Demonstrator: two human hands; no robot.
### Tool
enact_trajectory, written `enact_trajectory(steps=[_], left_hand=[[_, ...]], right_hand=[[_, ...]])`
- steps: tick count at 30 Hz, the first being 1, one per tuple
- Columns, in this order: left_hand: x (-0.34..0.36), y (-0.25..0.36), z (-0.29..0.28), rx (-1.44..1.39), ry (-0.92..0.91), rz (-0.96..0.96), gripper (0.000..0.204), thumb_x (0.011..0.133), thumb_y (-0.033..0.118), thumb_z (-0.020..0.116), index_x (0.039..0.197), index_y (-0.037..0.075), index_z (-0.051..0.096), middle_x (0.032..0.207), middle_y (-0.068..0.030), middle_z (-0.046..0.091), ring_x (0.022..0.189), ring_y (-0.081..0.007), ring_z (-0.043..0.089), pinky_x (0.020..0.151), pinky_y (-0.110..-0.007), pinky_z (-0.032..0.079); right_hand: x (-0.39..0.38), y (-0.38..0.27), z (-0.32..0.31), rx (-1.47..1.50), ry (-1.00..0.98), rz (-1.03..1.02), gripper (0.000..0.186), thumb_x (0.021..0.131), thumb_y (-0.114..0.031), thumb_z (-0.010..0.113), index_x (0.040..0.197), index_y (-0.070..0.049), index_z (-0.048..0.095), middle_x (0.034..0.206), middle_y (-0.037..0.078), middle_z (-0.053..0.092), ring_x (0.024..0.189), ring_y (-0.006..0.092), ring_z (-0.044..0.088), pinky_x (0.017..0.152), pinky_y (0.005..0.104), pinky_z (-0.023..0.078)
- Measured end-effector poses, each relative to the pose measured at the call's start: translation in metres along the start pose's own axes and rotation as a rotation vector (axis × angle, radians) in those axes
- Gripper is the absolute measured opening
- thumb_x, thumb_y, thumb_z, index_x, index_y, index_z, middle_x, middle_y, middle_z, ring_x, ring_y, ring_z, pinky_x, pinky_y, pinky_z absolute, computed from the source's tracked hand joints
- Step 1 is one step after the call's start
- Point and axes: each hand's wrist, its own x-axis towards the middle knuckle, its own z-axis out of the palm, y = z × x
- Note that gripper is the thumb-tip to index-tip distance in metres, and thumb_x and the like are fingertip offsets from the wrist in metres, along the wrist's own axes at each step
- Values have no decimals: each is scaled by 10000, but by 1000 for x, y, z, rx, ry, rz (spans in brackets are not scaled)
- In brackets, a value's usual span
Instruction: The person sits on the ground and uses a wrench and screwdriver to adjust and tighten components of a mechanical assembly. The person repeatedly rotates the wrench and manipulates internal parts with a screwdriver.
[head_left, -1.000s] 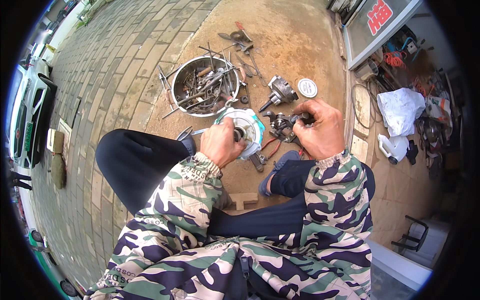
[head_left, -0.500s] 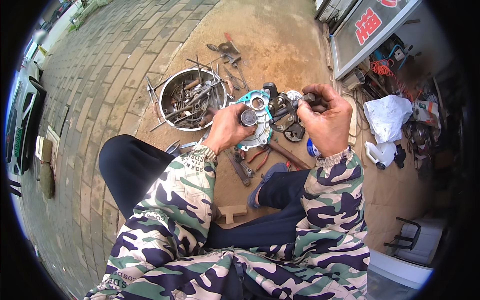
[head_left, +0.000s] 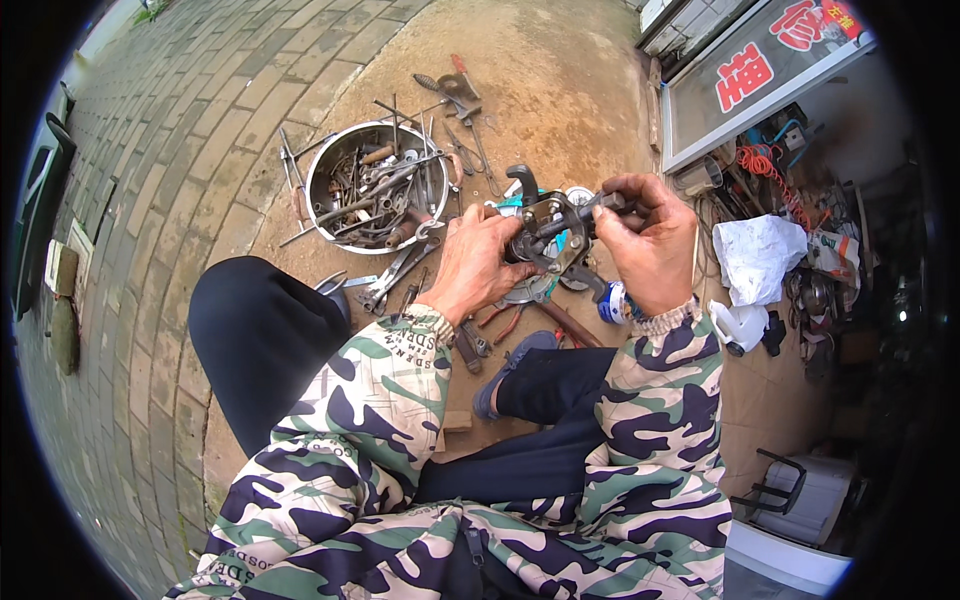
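Observation:
A dark metal puller (head_left: 552, 222) with hooked arms and a centre screw is held up between my hands. My right hand (head_left: 650, 240) pinches the bolt-like end of its screw, thumb against the fingers. At the puller's other end, my left hand (head_left: 475, 262) is closed round a dark, round metal part, mostly hidden by the fingers. Below and behind them lies a metal engine casing (head_left: 530, 290) with turquoise gasket edges, largely covered by hands and puller. A round metal part (head_left: 578, 196) shows behind the screw.
A metal basin (head_left: 345, 243) full of tools stands to the left. Red-handled pliers (head_left: 517, 320), a wooden handle (head_left: 572, 324) and a blue-white can (head_left: 613, 303) lie near my foot. Right: a white bag (head_left: 760, 255), jug (head_left: 738, 325), chair (head_left: 800, 500) and framed glass door (head_left: 690, 130).
My left hand has brought the round part rightward to the puller. The puller has turned and its arms now stand over the casing. The view has shifted slightly.

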Motion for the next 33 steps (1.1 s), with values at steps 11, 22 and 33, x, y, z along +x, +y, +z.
enact_trajectory(steps=[11,22,33], left_hand=[[5,-37,12,-197,85,198,626,622,258,942,1203,182,722,1419,-99,585,1414,-437,380,1169,-548,333],[2,-30,20,-239,150,225,568,646,160,884,1184,109,711,1323,-81,649,1422,-417,395,1169,-558,292],[5,-32,20,-199,141,100,615,654,141,874,1234,66,683,1488,-240,473,1410,-416,415,1177,-488,325]], right_hand=[[10,-6,-4,-60,-58,24,248,866,24,702,1109,52,660,966,38,673,814,62,635,717,202,516],[4,-11,-7,-19,-29,14,216,832,49,686,1047,42,671,943,86,693,792,105,690,684,235,559],[-2,3,-2,-64,-32,-101,298,887,84,702,1167,35,612,1045,57,655,816,64,641,692,189,512]])
